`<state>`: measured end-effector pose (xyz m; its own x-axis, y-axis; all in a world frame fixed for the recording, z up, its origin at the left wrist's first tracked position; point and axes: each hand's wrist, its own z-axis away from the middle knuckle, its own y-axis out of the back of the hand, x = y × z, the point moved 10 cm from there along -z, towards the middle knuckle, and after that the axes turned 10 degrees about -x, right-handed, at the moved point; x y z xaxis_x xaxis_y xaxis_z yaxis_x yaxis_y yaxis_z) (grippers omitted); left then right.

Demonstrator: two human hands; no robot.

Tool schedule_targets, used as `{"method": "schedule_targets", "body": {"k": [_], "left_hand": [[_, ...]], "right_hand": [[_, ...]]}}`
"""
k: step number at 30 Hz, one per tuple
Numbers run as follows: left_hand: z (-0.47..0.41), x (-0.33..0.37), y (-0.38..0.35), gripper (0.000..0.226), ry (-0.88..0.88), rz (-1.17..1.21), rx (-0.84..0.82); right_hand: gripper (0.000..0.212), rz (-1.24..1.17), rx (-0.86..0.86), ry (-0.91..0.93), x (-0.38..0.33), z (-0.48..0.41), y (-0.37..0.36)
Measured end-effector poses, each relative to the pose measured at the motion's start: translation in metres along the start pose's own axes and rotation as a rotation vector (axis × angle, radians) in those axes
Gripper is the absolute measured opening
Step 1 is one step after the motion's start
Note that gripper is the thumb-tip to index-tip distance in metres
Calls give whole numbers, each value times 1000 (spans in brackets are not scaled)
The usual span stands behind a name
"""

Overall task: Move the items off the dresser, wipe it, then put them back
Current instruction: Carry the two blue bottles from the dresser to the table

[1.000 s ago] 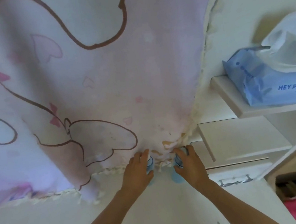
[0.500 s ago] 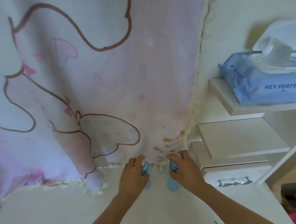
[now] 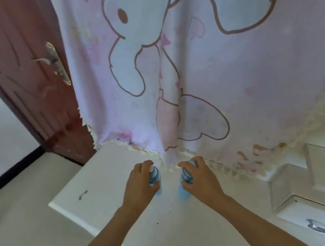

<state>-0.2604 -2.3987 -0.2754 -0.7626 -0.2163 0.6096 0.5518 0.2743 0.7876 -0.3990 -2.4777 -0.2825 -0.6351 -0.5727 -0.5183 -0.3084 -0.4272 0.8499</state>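
Two small blue bottles stand close together on the white dresser top, near the hem of a hanging cloth. My left hand is closed around the left blue bottle, whose pale cap shows between my fingers. My right hand is closed around the right blue bottle. Both bottles look upright, with their bases at or just above the dresser top. My fingers hide most of each bottle.
A pink and white cartoon cloth hangs behind the dresser, its fringe lying on the back edge. A brown door with a metal handle is at the left. White stepped drawers sit at the right.
The view has swung left: the wipes pack and shelf at the right are out of sight and the door has come into view. Both hands stay closed on the blue bottles.
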Motion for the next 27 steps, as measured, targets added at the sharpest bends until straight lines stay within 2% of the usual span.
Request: {"method": "schedule_targets", "body": {"k": [10,21,27], "left_hand": [[121,-126,128,43,316,10,193],[317,-272,288,35,557,-67,328],[413,-339,346,35,733,-42,498]], "right_hand": [[45,76,-130,303,-189,-13,-83],[45,32,-248,576,-441,21,-225],[44,47,-376,738,-554,31,-299]]}}
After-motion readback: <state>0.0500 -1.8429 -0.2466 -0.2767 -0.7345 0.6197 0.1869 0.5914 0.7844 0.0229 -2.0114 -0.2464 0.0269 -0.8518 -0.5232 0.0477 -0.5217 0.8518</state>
